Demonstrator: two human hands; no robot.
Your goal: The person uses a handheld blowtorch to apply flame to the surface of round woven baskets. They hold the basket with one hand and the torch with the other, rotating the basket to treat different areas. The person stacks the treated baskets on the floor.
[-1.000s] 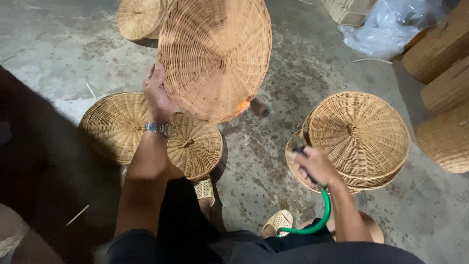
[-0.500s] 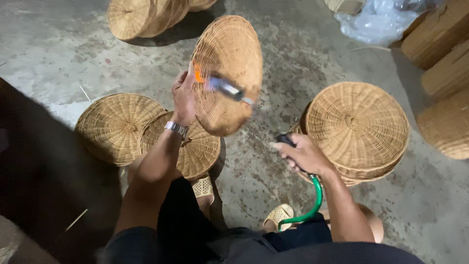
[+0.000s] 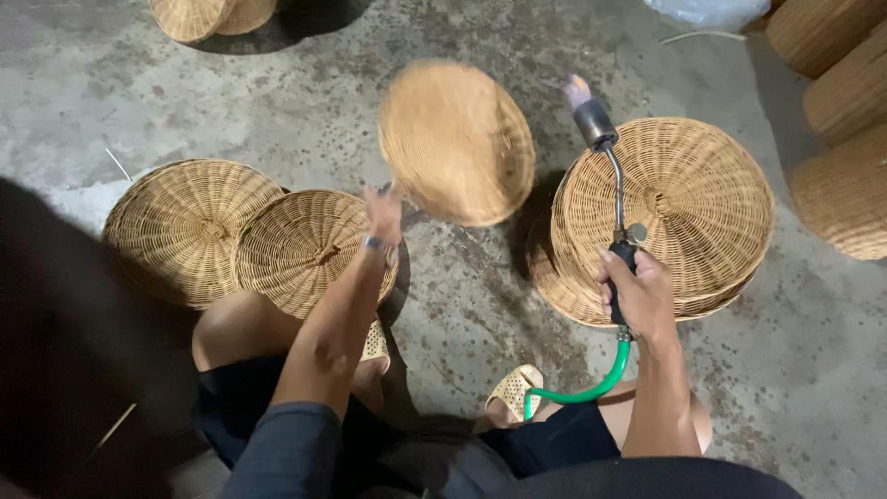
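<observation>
A round wicker tray (image 3: 457,143), blurred by motion, is up in the air over the concrete floor. My left hand (image 3: 382,218) reaches up to its lower left rim and grips it by the fingertips. My right hand (image 3: 639,296) is closed on the handle of a gas torch (image 3: 612,176). The torch's dark nozzle points up and away, with a faint flame at its tip. A green hose (image 3: 582,394) runs from the handle down to my lap. The torch stands over a stack of wicker trays (image 3: 693,199) on my right.
Two upturned wicker trays (image 3: 189,226) (image 3: 309,245) lie overlapping on the floor at my left. More baskets (image 3: 199,14) sit at the far left, tall wicker pieces (image 3: 841,199) at the right edge. My sandalled foot (image 3: 513,388) rests on the floor.
The wicker tray has swung right and tilted flatter while my left hand dropped lower. The torch has left the tray and now points up over the right-hand stack.
</observation>
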